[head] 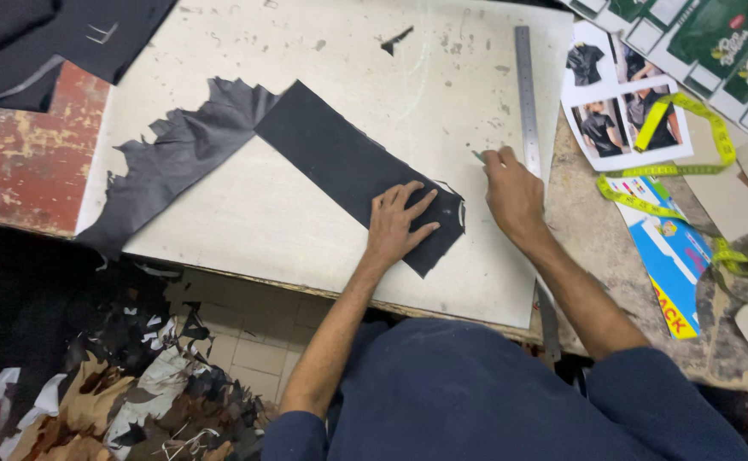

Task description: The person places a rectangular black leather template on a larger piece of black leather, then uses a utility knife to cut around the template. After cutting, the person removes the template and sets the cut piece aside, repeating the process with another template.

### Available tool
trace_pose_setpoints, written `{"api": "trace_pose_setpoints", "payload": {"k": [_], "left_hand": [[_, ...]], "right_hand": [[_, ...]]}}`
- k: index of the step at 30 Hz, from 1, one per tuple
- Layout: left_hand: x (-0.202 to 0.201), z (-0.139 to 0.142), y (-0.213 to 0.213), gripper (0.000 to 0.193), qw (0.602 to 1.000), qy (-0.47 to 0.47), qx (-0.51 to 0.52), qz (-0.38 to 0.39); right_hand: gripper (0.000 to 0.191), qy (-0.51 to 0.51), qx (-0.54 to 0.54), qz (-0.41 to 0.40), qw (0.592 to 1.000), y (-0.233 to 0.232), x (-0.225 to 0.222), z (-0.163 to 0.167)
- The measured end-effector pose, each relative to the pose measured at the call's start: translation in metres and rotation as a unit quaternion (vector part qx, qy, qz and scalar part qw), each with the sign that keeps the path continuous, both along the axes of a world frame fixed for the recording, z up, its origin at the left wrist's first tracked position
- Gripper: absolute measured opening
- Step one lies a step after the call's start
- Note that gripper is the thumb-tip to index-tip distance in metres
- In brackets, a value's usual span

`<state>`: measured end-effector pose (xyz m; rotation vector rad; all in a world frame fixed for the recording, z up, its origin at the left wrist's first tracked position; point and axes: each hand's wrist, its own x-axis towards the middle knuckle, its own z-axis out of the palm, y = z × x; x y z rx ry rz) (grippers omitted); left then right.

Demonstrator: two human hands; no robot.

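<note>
A long black strip of fabric-like material (331,158) lies diagonally on a pale cutting board (306,230). Under its far end sits a ragged dark leather piece (182,158). My left hand (398,222) lies flat on the strip's near end, fingers spread, pressing it down. My right hand (511,192) rests on the board just right of the strip, fingers closed around a small thin tool whose tip (477,155) sticks out toward the far side. What kind of tool it is I cannot tell. A long metal ruler (525,94) lies beside my right hand.
A yellow measuring tape (673,162) snakes over printed photo sheets (613,111) and a blue printed sheet (669,256) at the right. Dark cloth (49,34) lies at the top left on a red worn surface (24,162). Leather scraps (126,393) pile up on the floor below left.
</note>
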<state>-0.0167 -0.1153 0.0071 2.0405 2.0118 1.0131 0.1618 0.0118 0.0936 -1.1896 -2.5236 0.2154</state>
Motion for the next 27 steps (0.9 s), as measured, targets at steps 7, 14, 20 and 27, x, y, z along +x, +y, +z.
{"api": "trace_pose_setpoints", "payload": {"k": [7,14,20,27], "left_hand": [[-0.016,-0.002,0.001,0.076,0.983,-0.183,0.003,-0.008],[-0.092,-0.011,0.014,0.059,0.990,-0.122,0.043,0.050],[-0.201,-0.013,0.015,0.051,0.987,0.027,0.016,0.160],[-0.244,-0.023,0.009,0.064,0.990,0.042,0.015,0.134]], "right_hand": [[0.044,0.136,-0.175,0.014,0.975,-0.081,-0.018,-0.034],[0.052,0.090,-0.205,-0.104,0.969,-0.094,-0.033,-0.042],[0.049,0.065,-0.187,-0.133,0.971,-0.102,-0.043,-0.041],[0.049,0.036,-0.179,-0.168,0.969,-0.109,-0.057,-0.038]]}}
